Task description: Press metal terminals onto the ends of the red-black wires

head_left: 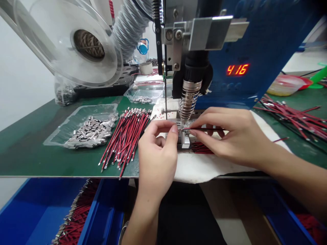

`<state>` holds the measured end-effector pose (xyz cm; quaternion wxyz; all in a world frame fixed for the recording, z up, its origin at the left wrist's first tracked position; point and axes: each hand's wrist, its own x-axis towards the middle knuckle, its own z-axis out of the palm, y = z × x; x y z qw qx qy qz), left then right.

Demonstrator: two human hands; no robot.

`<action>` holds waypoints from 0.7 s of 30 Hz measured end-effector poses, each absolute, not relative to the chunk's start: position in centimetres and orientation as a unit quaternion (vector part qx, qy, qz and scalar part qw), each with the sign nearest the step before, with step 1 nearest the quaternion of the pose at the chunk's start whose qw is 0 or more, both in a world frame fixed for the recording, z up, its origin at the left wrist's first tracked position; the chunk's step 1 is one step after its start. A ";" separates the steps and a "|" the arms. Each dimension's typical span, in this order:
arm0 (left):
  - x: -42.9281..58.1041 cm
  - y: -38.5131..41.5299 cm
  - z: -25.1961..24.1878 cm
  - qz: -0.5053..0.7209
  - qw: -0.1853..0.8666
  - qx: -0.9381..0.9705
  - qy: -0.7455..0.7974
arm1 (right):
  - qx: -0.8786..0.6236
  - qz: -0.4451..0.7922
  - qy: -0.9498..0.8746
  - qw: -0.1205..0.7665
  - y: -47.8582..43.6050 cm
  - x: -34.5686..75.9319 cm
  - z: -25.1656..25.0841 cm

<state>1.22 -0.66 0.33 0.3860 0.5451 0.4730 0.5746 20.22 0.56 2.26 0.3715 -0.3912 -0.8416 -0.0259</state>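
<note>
My left hand (159,146) is closed in a pinch at the small metal fixture (185,141); a shiny bit shows beside the fingertips, but what they grip is hidden. From the other side, my right hand (227,136) pinches a thin red-and-black wire (204,129) between thumb and fingers, its end pointing toward the left fingertips. Directly above both hands stands the spring-wrapped tip (190,98) of a blue machine (230,41). Under my right hand lie several red wires (201,147) on white paper (201,166).
A clear tray (56,131) of small metal connectors (93,131) and a bundle of red-and-black wires (127,139) lie left. More wires (301,119) lie right. A clear round hood (63,44) hangs upper left. Blue bins (33,211) sit below the table edge.
</note>
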 end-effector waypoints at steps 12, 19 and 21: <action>1.2 -0.7 0.3 0.572 0.385 0.547 0.475 | -0.380 -0.023 -0.853 0.358 0.8 20.4 2.0; 1.2 -0.5 0.2 0.571 0.388 0.551 0.470 | -0.359 -0.015 -0.861 0.361 0.9 20.4 2.1; 1.2 -0.5 0.2 0.571 0.388 0.551 0.468 | -0.356 -0.016 -0.863 0.358 0.9 20.4 2.1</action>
